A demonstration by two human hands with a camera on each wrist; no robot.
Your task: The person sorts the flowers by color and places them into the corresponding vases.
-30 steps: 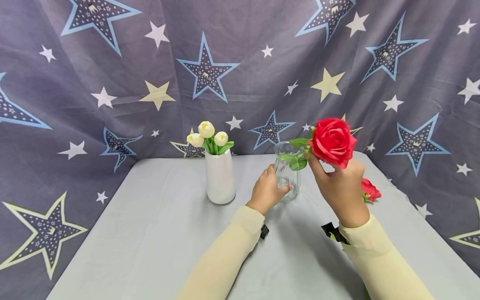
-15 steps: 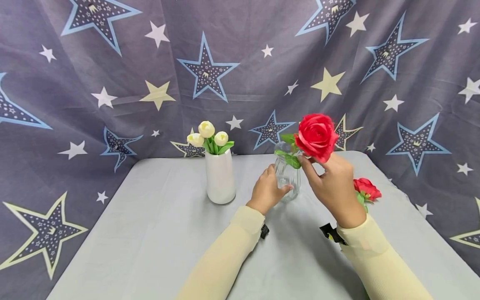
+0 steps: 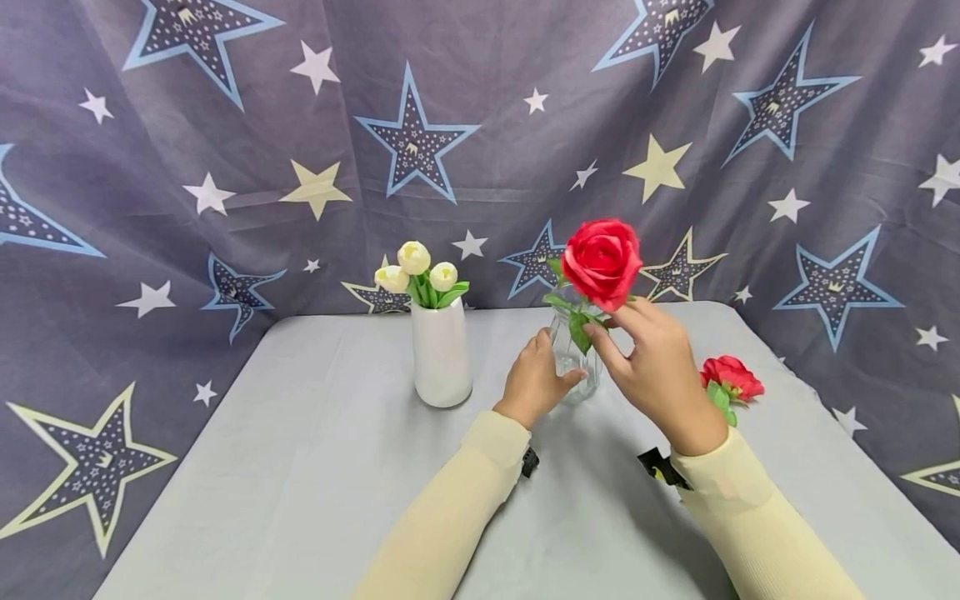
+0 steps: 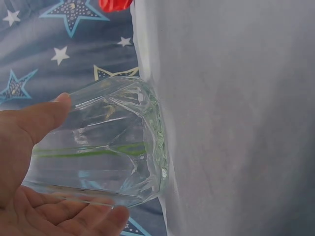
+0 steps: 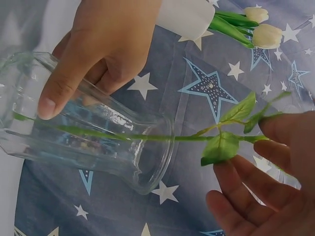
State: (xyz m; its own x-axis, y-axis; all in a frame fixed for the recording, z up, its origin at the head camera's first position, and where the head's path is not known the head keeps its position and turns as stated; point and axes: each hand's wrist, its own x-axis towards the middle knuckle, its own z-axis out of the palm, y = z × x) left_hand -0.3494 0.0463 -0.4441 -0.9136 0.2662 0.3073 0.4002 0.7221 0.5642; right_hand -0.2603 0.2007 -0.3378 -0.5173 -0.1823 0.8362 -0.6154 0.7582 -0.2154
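Observation:
My left hand [image 3: 534, 382] holds the lower body of a clear glass vase [image 3: 592, 379], thumb on one side and fingers on the other. Between thumb and fingertips, my right hand [image 3: 660, 375] pinches the stem of a red rose [image 3: 602, 265] just below its bloom. In the right wrist view the green stem [image 5: 152, 137] runs through the vase's mouth and down inside, its end close to the base. Leaves [image 5: 220, 148] stay outside the rim. A second red rose [image 3: 733, 378] lies on the table to the right, its stem partly hidden by my right arm.
A white vase [image 3: 441, 354] with cream tulips [image 3: 413, 258] stands left of the glass vase on the grey-covered table [image 3: 322, 467]. Behind the table hangs a star-patterned cloth [image 3: 495, 158].
My right hand has moved left with the rose, bringing the bloom over the glass vase. More of the lying rose shows now. My left hand and the vase have stayed in place.

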